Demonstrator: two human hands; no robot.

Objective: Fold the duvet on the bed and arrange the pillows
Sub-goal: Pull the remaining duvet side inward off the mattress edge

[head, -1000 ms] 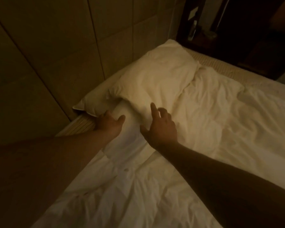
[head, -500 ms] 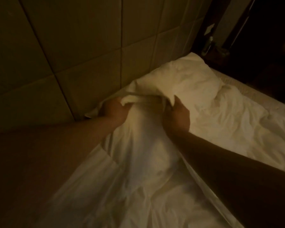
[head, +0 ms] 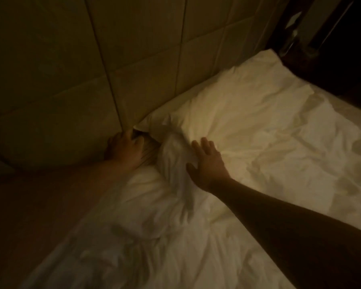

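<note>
Your right hand [head: 208, 163] lies flat with fingers spread on the bunched duvet [head: 175, 159], gripping nothing; your left hand [head: 124, 148], at the headboard [head: 146, 59] beside the pillow [head: 227, 107], is too dim to tell. You seem to be clearing the duvet's top edge; next, grasp it with both hands.

pillow [head: 227, 113]: white, creased, lying flat along the padded headboard, near corner bunched | duvet [head: 196, 236]: white, rumpled, spread unfolded over the bed, upper edge gathered against the pillow's near corner
</note>
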